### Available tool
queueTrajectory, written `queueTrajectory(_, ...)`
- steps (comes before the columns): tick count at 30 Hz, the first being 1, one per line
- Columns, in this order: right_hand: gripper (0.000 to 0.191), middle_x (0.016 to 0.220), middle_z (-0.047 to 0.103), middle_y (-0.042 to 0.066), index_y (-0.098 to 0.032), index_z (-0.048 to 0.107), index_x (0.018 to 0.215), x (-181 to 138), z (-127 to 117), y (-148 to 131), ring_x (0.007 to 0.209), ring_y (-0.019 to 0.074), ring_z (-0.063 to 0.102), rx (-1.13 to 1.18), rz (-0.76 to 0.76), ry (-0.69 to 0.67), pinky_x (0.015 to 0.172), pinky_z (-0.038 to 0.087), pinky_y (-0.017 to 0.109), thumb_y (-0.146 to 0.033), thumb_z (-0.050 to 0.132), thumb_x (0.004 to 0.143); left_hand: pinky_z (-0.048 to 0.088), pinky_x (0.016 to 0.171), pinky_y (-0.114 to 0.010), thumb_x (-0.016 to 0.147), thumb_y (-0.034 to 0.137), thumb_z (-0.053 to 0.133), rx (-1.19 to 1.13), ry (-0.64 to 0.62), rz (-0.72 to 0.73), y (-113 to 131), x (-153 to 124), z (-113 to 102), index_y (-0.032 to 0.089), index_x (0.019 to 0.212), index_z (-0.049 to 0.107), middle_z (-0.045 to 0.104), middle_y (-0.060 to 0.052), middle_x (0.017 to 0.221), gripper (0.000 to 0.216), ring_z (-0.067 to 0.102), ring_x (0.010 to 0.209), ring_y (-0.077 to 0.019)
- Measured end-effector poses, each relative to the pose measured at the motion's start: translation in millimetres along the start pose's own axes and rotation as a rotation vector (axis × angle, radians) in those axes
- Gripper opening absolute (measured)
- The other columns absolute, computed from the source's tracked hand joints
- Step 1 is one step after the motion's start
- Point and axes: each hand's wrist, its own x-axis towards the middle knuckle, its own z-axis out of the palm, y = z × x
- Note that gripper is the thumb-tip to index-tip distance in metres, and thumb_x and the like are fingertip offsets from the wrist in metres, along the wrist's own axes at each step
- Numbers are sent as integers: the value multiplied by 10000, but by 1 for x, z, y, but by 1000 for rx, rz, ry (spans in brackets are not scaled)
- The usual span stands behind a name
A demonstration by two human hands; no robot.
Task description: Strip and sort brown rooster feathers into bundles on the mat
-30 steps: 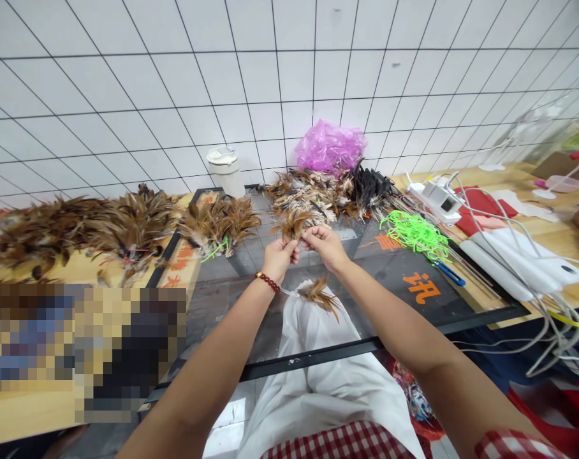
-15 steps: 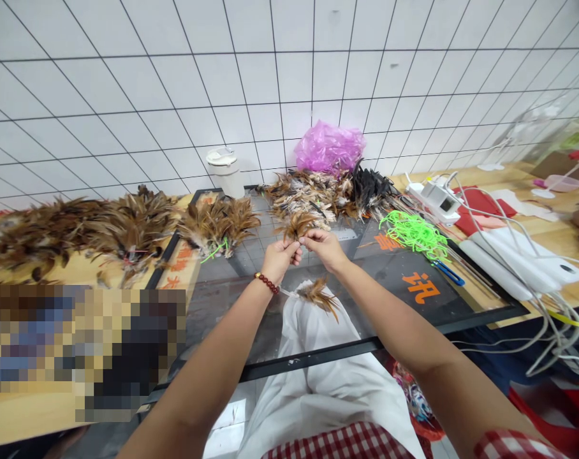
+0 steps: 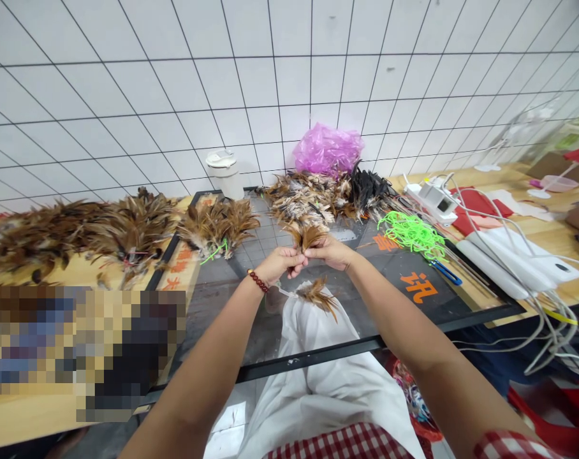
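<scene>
My left hand (image 3: 280,262) and my right hand (image 3: 331,252) meet above the glass table top (image 3: 251,319), both pinching the stems of a small bunch of brown feathers (image 3: 308,234) that fans upward. A red bead bracelet (image 3: 257,281) circles my left wrist. Just below my hands lies another small feather bundle (image 3: 315,294) on the glass. Behind the bunch sits a loose pile of mixed brown and black feathers (image 3: 325,194).
Tied feather bunches (image 3: 217,223) and a long heap of feathers (image 3: 74,233) lie to the left. Green cords (image 3: 411,233), a blue tool (image 3: 440,271), white devices with cables (image 3: 519,255), a white cup (image 3: 225,171) and a pink bag (image 3: 328,148) stand right and behind.
Both hands have drawn closer together and slightly nearer to me, and the fanned feather bunch is now squeezed into a tighter tuft between them.
</scene>
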Motion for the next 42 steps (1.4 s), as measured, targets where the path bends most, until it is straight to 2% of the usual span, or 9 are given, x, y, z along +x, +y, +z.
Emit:
queueTrajectory(5,258,635,642,12,-138,653,690,1,3,6,611,128,590,92,-1,58,651,472,273,-338,780,590,345,391,-191,629,383,735,-11,-22,-8,3,-1,1,115,654,653,533,-17,498,281,472,411,-78)
queueTrajectory(10,258,489,553,-21,-140,615,599,6,5,8,471,106,519,133,46,148,526,434,252,-342,775,593,473,524,-224,660,391,722,-49,-16,26,1,1,4,110,782,685,634,-83,680,308,590,576,-125)
queueTrajectory(16,274,574,593,1,-139,622,681,6,9,2,532,120,537,152,45,144,568,462,274,-351,771,591,486,560,-246,647,379,735,-117,87,46,-4,5,4,104,684,652,628,-71,625,290,595,565,-132)
queueTrajectory(18,326,679,602,-10,-159,636,809,7,9,4,572,105,532,94,-30,155,588,460,262,-323,785,570,494,604,-254,651,359,734,-214,193,84,-4,7,4,111,691,644,637,-64,657,267,600,605,-128)
queueTrajectory(20,516,797,583,-28,-204,623,972,10,10,8,581,74,492,-14,-122,240,574,433,226,-240,819,496,488,631,-242,662,327,728,-335,302,122,-4,9,3,119,708,641,641,-55,695,231,599,647,-117)
queueTrajectory(23,691,882,535,-30,-242,587,1104,16,11,17,535,42,405,-177,-209,388,513,368,197,-179,823,458,469,634,-218,668,278,726,-442,344,128,-5,11,-1,120,707,639,637,-51,723,184,587,676,-104)
queueTrajectory(28,629,901,517,-13,-254,590,1124,18,14,25,531,55,365,-330,-298,502,496,334,211,-214,795,531,484,701,-241,654,246,739,-458,305,125,-6,12,-2,115,694,637,609,-28,685,171,550,629,-82)
queueTrajectory(34,466,803,491,-18,-232,597,1091,17,15,23,521,69,351,-404,-329,538,498,328,227,-283,727,646,494,788,-293,652,234,747,-460,276,113,-5,11,0,104,749,653,636,-50,721,187,599,720,-114)
queueTrajectory(42,525,853,520,7,-220,549,1157,15,17,22,560,84,384,-635,-411,553,543,381,231,-265,712,660,480,782,-303,632,225,763,-472,286,132,-7,12,1,89,710,647,619,-25,678,195,575,665,-99)
